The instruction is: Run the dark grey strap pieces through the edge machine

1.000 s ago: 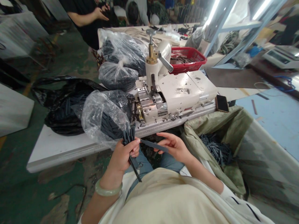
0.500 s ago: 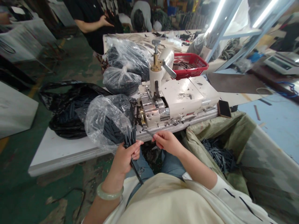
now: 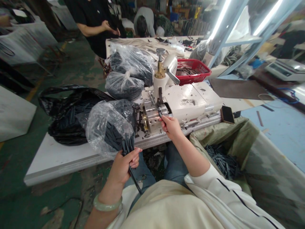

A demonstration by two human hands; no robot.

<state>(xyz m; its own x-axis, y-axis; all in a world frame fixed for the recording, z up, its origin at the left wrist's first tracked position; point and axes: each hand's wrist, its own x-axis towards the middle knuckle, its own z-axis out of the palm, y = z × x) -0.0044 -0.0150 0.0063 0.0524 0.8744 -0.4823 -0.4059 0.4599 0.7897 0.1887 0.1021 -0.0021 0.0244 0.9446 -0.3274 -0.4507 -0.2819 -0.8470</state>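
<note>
My left hand (image 3: 124, 166) is closed round a bundle of dark strips (image 3: 128, 147), held over my lap below the table edge. My right hand (image 3: 169, 125) pinches a single dark strip (image 3: 159, 113) and holds its end at the metal feed part of the white machine (image 3: 183, 100) on the table. A clear plastic bag of dark strips (image 3: 107, 128) lies just left of the machine, close to my left hand.
A black bag (image 3: 66, 113) and two tied clear bags (image 3: 126, 71) of strips sit on the white table (image 3: 59, 156). A red basket (image 3: 192, 70) stands behind the machine, a phone (image 3: 227, 114) to its right. A green-lined bin (image 3: 238, 149) with strips stands at my right. People work at the far table.
My right hand has risen from my lap to the machine, carrying the single strip to its feed. My left hand with the bundle has dropped slightly.
</note>
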